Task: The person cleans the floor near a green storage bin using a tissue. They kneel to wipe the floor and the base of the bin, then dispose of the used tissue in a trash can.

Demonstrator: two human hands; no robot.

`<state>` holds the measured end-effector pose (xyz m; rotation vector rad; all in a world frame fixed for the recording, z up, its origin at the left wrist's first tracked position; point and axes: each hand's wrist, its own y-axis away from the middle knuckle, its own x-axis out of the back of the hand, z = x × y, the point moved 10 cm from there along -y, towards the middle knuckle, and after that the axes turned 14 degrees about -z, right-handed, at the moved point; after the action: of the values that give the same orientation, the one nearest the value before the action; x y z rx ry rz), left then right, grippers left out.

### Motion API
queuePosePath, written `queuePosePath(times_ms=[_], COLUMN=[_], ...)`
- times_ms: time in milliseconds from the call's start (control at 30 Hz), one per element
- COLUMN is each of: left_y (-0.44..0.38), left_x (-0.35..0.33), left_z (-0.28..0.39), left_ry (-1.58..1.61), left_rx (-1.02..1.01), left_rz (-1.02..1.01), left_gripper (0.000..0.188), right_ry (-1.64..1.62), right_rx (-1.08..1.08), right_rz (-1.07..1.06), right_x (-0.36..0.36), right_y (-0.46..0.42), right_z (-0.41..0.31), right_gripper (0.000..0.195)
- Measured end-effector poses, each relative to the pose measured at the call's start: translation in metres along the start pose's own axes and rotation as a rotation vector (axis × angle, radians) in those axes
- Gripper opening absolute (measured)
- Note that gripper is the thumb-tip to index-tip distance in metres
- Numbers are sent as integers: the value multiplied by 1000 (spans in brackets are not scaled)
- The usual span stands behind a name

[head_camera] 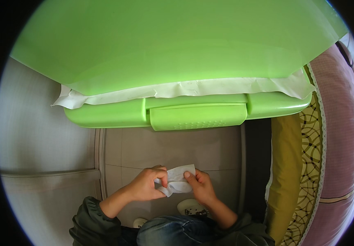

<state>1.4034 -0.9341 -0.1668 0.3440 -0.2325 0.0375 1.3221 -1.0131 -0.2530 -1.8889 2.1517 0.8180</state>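
A white cloth or wipe [180,179], partly folded, is stretched between my two hands above the tiled floor. On its left side my left hand [150,183] grips the edge with bent fingers. My right hand [202,185] pinches the opposite end, thumb on top. Beyond the hands stands a large green plastic storage box [177,43] with a green handle or latch [198,117] at its near side. A creased white sheet, paper-like [170,89], sticks out along the seam above the latch.
A pale panel with a ledge [51,175] stands at the left. On the right lie an olive cloth [284,178], a patterned fabric border and a pink bedspread [336,160] along a bed edge. A white shoe [192,207] rests on the floor tiles near my knees.
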Motion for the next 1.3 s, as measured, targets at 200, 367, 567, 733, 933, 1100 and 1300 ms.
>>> queuePosePath(times_ms=[200, 367, 567, 733, 933, 1100, 1300], left_y=[5, 8, 15, 11, 11, 13, 12], left_x=[4, 6, 12, 4, 6, 12, 16], left_z=[-16, -29, -44, -43, -43, -35, -12], left_ry=[189, 452, 587, 733, 683, 543, 320], left_rx=[17, 94, 89, 119, 104, 79, -2], left_rz=[32, 79, 155, 146, 139, 127, 112], left_gripper=[18, 17, 15, 14, 17, 23, 21], right_ry=[326, -53, -289, -204, -404, -503, -455], right_rx=[56, -11, 153, 88, 129, 127, 71], right_rz=[-93, -231, -436, -347, -330, -316, -225], right_x=[-8, -2, -28, -18, -18, -22, -13], right_y=[2, 1, 5, 1, 1, 1, 1], right_z=[-17, -3, -47, -28, -20, -27, -11], right_gripper=[17, 29, 55, 53, 42, 42, 38])
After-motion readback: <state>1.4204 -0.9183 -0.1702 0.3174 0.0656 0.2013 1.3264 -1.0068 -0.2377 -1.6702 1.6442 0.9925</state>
